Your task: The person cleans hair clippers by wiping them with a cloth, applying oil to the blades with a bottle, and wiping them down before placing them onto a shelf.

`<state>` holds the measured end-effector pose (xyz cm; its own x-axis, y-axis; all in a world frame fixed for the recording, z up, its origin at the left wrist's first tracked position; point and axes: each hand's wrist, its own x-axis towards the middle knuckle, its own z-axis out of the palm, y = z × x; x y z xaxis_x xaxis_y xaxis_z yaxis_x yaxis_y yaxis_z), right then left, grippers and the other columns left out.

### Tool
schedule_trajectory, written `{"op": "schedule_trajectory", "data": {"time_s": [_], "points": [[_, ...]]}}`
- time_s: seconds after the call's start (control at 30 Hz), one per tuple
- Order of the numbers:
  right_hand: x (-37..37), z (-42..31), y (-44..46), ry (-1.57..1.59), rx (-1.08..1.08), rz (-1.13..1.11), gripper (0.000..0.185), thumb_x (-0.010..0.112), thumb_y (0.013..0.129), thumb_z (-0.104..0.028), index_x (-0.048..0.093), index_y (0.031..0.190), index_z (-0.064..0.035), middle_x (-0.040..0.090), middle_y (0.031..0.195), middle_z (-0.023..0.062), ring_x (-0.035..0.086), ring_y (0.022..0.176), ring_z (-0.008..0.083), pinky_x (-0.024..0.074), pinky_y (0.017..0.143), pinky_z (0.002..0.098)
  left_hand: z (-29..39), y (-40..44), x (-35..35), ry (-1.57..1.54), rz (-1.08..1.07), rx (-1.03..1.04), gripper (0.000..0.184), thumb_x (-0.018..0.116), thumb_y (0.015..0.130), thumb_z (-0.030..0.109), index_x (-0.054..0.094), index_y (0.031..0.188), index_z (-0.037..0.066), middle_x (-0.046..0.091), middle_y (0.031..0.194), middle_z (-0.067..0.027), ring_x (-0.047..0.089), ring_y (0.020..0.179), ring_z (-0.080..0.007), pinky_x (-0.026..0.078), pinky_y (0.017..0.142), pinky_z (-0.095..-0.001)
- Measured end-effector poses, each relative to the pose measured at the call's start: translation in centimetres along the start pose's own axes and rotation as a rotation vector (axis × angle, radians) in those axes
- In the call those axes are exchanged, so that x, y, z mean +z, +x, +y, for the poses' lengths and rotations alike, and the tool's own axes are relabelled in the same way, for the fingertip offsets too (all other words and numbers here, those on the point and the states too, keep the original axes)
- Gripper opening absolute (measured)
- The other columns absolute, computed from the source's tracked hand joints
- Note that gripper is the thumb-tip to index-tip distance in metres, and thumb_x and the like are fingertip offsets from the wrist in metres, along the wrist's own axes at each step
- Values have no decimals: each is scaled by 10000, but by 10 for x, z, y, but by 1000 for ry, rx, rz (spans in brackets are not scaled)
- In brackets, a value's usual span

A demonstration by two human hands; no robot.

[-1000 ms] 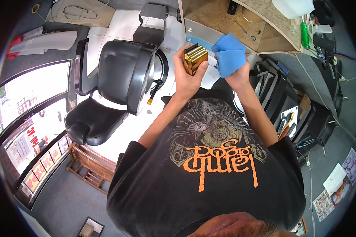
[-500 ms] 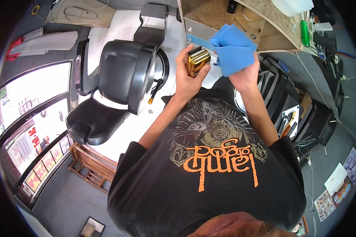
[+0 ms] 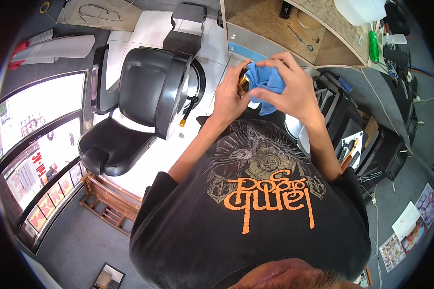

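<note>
Gripping the gold shaver (image 3: 245,84) in the curled fingers of the left hand (image 3: 225,100), out in front of the black shirt (image 3: 188,226), and pinching the blue cloth (image 3: 265,81) between thumb and fingers of the right hand (image 3: 298,94). Keeping the shaver just left of the right fingertips and nearer the left hand, while hiding too much of it to tell its long axis. Unlike half a second ago, when holding the cloth apart to the right, now bunching it right up against the shaver.
</note>
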<state>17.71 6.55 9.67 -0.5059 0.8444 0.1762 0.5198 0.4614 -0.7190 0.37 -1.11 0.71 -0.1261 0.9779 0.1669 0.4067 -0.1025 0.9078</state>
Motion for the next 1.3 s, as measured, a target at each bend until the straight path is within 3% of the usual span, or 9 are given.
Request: {"op": "schedule_trajectory", "data": {"time_s": [0.13,0.27,0.33,0.63,0.87,1.17,1.3], "points": [[12,11,-4,72,33,2,292,799,891,-279,777,1124,-105,716,1056,71,731,942,291,567,815,382,0,6,2,57,10,-6,707,812,813,22,545,1464,96,581,982,-122,592,706,-286,517,643,-384],[3,28,-1,167,46,-47,228,760,920,-222,780,1119,-112,726,1102,74,721,960,301,569,827,377,-1,10,4,57,49,18,678,835,843,75,555,1460,103,600,1009,-129,632,778,-294,532,687,-397],[-2,27,0,83,59,-87,202,749,926,-184,784,1111,-111,725,1093,64,719,944,296,573,808,378,-3,11,4,66,49,6,677,843,846,72,561,1460,108,625,1050,-148,682,895,-316,543,757,-412],[2,27,4,-220,-127,-19,187,786,873,-135,797,1060,-139,703,1024,15,704,908,239,577,725,378,-6,14,-5,239,-54,67,704,888,797,138,606,1441,161,628,994,-87,691,796,-257,547,678,-378],[3,31,5,-247,-205,-32,176,780,853,-84,795,1024,-124,698,971,20,698,848,240,564,706,381,-10,14,-6,323,-110,78,674,864,807,190,614,1432,198,632,995,-80,704,824,-299,563,675,-413],[23,55,-4,-209,108,4,159,771,858,-149,826,1006,-129,711,957,27,712,853,255,560,710,392,-2,18,-9,422,-143,99,689,864,775,199,630,1421,239,627,971,-55,700,812,-282,558,645,-410],[13,44,-5,-181,97,30,163,772,870,-148,827,1022,-128,716,961,30,716,840,268,558,724,387,-2,20,-4,387,-99,85,699,875,752,184,637,1406,248,599,953,-53,699,812,-262,558,633,-394]]}}
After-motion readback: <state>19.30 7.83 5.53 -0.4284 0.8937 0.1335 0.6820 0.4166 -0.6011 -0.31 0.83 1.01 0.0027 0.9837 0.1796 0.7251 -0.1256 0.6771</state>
